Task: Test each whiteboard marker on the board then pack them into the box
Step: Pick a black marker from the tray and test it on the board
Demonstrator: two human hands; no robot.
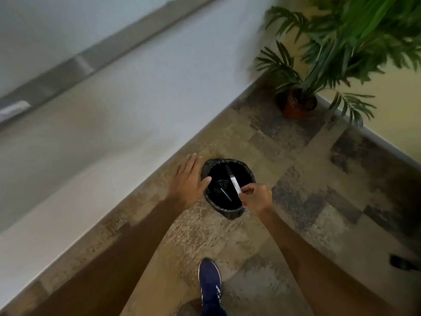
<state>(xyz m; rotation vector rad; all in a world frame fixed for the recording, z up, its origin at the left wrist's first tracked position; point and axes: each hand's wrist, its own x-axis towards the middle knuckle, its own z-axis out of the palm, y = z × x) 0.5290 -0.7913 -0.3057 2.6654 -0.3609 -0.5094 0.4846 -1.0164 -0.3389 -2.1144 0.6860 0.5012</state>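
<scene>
At the far left a white wall [95,124] runs diagonally, with a grey metal ledge [75,62] mounted along it higher up; a small pale object lies blurred on the ledge near the frame's left edge, too soft to identify. The left hand [188,182] reaches forward from a bare forearm, palm down, fingers spread wide and holding nothing. Its thumb points toward the rim of a round waste bin [249,173] lined with a black bag, and the hand hovers just beside the bin's left side. Inside the bin a dark slender item [226,194] lies on the bag; its kind is unclear. The right hand [257,198] is curled over the bin's right edge, pinching one end of a whiteboard marker [234,183] between thumb and fingertips. The marker has a white body and a dark cap, and slants away from the hand over the bin's opening. Below, a navy trainer [209,283] steps on the mottled brown floor [284,224]. Farther right, well apart from the bin, a potted palm [298,103] stands in the corner against a yellowish wall [391,110]. A dark object [403,262] sits at the right edge, partly cut off.
</scene>
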